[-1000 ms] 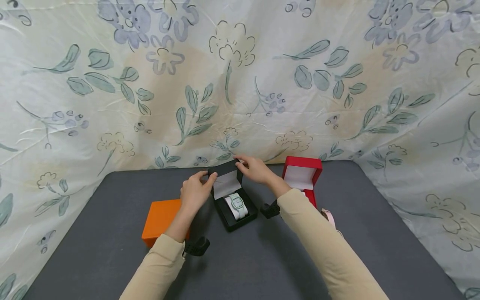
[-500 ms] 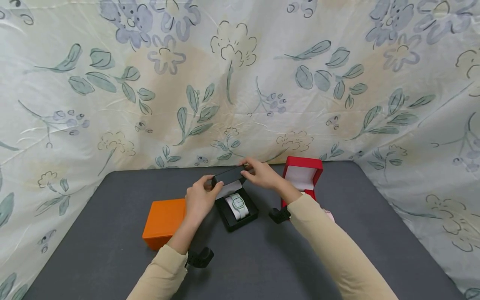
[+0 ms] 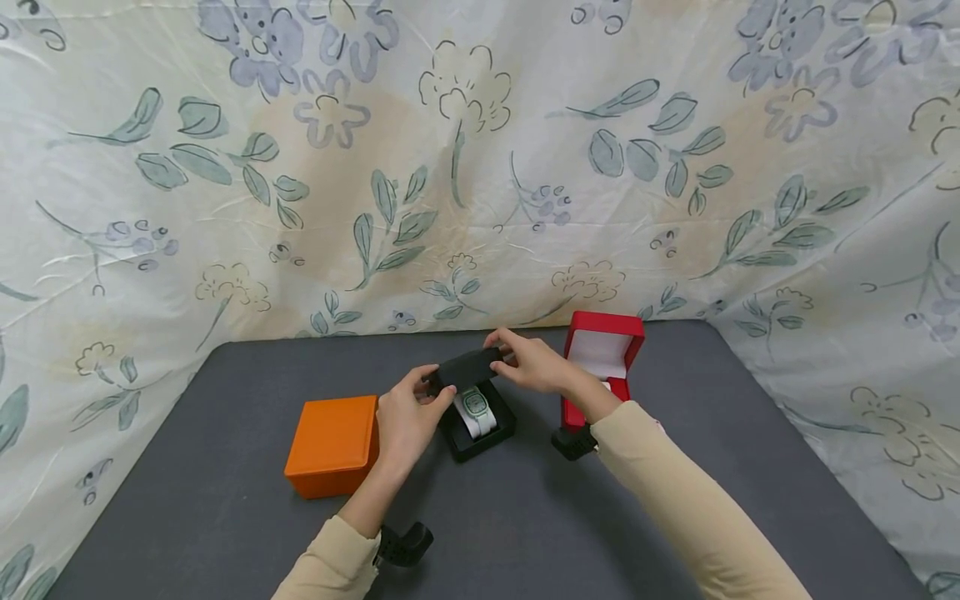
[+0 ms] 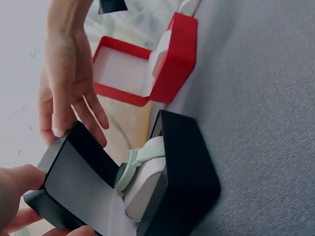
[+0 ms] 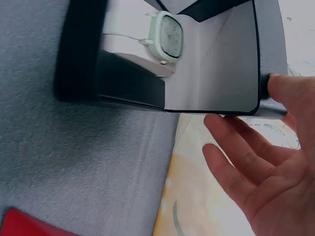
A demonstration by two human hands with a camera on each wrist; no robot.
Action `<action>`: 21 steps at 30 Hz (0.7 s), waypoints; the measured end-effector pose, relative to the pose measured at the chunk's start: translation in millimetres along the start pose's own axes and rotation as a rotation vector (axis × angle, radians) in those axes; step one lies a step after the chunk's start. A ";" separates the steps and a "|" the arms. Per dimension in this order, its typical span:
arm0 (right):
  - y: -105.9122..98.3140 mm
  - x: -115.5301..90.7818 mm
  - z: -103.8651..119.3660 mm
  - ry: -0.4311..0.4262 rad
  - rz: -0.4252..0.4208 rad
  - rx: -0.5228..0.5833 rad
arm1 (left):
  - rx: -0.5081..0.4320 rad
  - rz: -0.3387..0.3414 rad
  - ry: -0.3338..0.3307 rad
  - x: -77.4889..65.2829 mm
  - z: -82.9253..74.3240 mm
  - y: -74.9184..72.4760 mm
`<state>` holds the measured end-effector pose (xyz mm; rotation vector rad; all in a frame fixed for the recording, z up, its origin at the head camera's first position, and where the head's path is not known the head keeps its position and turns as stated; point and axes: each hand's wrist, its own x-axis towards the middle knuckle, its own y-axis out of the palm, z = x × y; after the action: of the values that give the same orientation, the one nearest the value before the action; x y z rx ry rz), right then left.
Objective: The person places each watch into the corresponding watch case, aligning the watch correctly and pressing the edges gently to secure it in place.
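Observation:
A black watch box (image 3: 491,442) stands mid-table with its lid (image 3: 468,368) tilted partway down over the base. Inside, a pale green watch (image 3: 476,403) is wrapped round a white cushion (image 5: 133,29). My left hand (image 3: 405,412) pinches the lid's left end, thumb at the front edge and fingers behind. At the lid's right corner my right hand (image 3: 536,365) grips with thumb and fingers. In the right wrist view, the right thumb (image 5: 285,91) presses the lid's edge while some fingers extend beneath its side. The lid's pale lining (image 4: 78,182) shows in the left wrist view.
To the left sits a closed orange box (image 3: 330,433), close beside the left forearm. An open red box (image 3: 606,323) with white lining stands at the right, partly covered by the right arm. Behind the grey table (image 3: 225,533) hangs a floral cloth (image 3: 330,192).
Both hands have swung the black lid forward and down from nearly upright, so it now covers the back of the box. The base and watch have stayed in place.

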<state>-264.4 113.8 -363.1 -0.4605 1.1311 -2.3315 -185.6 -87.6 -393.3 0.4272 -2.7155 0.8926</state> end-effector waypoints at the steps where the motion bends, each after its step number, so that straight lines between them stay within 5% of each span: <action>1: 0.2 -1.4 0.0 -0.011 -0.001 -0.010 | 0.000 -0.001 0.004 -1.4 0.2 0.4; 21: 34.1 -34.3 -22.8 -0.147 -0.135 0.023 | 0.001 -0.072 0.050 -34.8 7.3 18.8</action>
<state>-237.9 129.8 -406.7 -0.7070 1.0323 -2.3780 -161.0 -70.8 -420.4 0.4928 -2.6365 0.8739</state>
